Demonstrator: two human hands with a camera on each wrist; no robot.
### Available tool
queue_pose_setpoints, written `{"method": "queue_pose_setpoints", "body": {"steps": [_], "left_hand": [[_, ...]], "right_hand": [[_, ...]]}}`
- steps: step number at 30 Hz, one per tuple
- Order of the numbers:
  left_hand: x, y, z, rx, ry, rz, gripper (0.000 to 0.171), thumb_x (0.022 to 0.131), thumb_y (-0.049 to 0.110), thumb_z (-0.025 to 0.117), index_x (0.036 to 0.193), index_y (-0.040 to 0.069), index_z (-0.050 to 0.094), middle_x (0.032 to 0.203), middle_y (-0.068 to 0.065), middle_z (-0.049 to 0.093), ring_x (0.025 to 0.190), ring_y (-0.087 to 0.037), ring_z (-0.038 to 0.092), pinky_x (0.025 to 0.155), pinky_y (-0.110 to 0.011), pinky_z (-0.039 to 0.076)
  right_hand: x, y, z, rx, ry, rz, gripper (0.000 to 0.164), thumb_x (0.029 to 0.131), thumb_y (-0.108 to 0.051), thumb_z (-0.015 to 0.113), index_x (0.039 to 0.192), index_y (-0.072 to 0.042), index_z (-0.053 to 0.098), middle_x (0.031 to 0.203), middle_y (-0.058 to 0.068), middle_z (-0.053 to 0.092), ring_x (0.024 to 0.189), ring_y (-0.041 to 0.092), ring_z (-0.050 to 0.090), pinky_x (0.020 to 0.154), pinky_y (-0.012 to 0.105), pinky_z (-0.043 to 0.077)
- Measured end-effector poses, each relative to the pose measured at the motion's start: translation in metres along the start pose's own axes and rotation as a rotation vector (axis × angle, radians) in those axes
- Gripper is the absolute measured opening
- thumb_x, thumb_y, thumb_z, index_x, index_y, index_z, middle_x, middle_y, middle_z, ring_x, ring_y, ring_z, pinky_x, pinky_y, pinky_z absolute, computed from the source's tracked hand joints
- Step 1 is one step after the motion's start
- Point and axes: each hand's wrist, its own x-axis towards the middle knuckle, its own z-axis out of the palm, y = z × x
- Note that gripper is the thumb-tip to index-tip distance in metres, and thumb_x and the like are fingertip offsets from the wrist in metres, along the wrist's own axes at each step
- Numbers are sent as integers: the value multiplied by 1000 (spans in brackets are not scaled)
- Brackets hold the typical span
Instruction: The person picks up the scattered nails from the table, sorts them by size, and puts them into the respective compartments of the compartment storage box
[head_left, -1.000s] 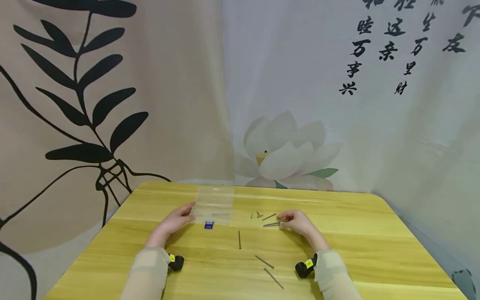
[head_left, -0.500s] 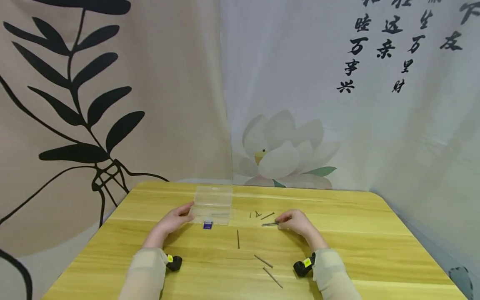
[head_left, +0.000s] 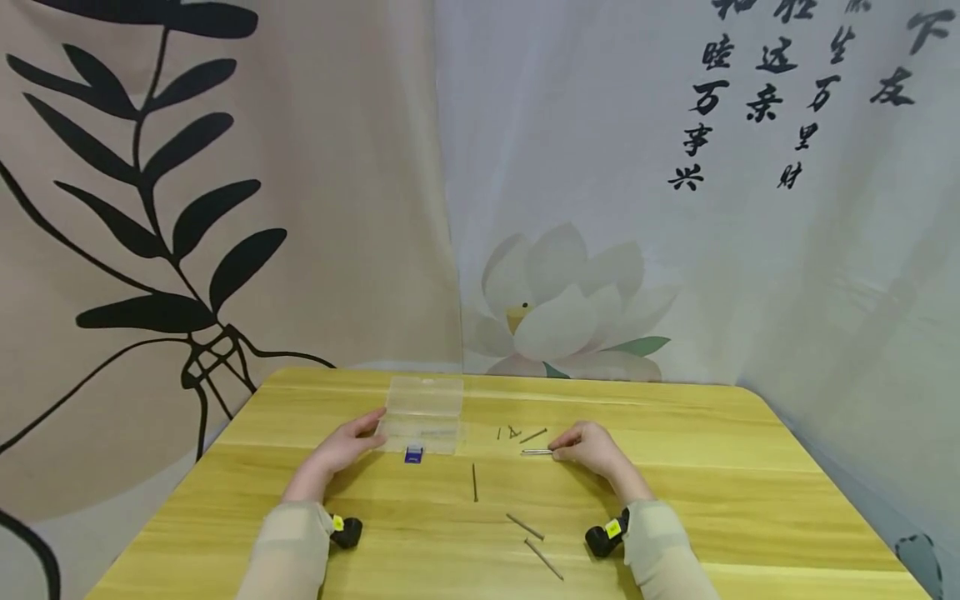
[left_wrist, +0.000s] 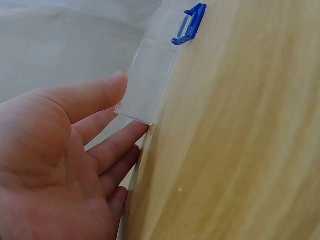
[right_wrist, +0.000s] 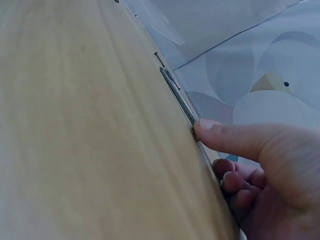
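Observation:
At the left of the table, a clear plastic box (head_left: 420,427) lies with its lid (head_left: 425,395) folded back and a blue latch (left_wrist: 191,25) at its front. My left hand (head_left: 351,442) touches the box's left end, thumb at its upper edge and fairly straight fingers low by the tabletop. On the right, my right hand (head_left: 592,448) pinches metal nails (head_left: 536,452) by one end between thumb and index finger. They lie side by side, close along the tabletop, pointing left. My other right fingers are curled in the right wrist view. A thin grey piece (head_left: 437,433) shows inside the box.
Beyond the pinched nails lie a longer nail (head_left: 534,436) and several small nails (head_left: 513,432). One nail (head_left: 475,482) lies mid-table, and two more nails (head_left: 525,527) (head_left: 543,560) lie nearer the front. A printed cloth (head_left: 360,208) hangs behind the wooden table (head_left: 712,483).
The thumb and index finger of my right hand have drawn together on the nails, which now sit closer side by side. My left hand stays at the box. The head view shifts slightly.

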Motion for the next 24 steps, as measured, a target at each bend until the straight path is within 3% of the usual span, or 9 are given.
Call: {"method": "queue_pose_setpoints", "body": {"steps": [10,24], "left_hand": [[-1,-1,1,13,7,0,58,100,14,54,152,3,30,150,-30,30,138,-46,26,108,-59,26],[0,0,1,8,11,-7,58,100,15,55,152,5,31,150,-29,31,138,-45,27,109,-58,26]], "right_hand": [[1,5,2,-23,11,-25,5,85,-10,74,89,-9,78,91,0,67,87,18,61,81,41,50],[4,2,-4,72,9,14,14,92,-13,66,98,-2,74,93,4,67,75,17,52,65,31,45]]}}
